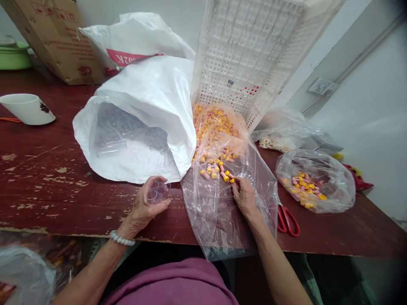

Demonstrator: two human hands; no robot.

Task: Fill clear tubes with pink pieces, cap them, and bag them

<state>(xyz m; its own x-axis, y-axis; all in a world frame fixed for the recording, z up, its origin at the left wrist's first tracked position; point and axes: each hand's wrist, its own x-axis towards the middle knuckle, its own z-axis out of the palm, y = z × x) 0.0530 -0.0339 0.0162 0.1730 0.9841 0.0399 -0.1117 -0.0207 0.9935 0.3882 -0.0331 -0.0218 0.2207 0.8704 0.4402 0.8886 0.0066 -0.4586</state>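
Note:
My left hand (pixel 140 214) is wrapped round several clear plastic tubes (pixel 156 192), their round open ends facing me. A white sack (pixel 140 80) lies just beyond it, its mouth towards me, with more clear tubes (pixel 111 148) inside. Over the table edge spreads a clear plastic bag (pixel 206 220) with a heap of small yellow-capped pink pieces (pixel 216 123) in it. At the near end of that heap, my right hand (pixel 244 197) has its thumb and fingertips closed on a small yellow-capped pink piece (pixel 232 180).
Behind the heap a white plastic crate (pixel 248 51) stands tilted. Red-handled scissors (pixel 288 221) and a second clear bag (pixel 340 186) of yellow and pink pieces lie on the right. A white cup (pixel 25 109) and a cardboard box (pixel 60 42) are on the left.

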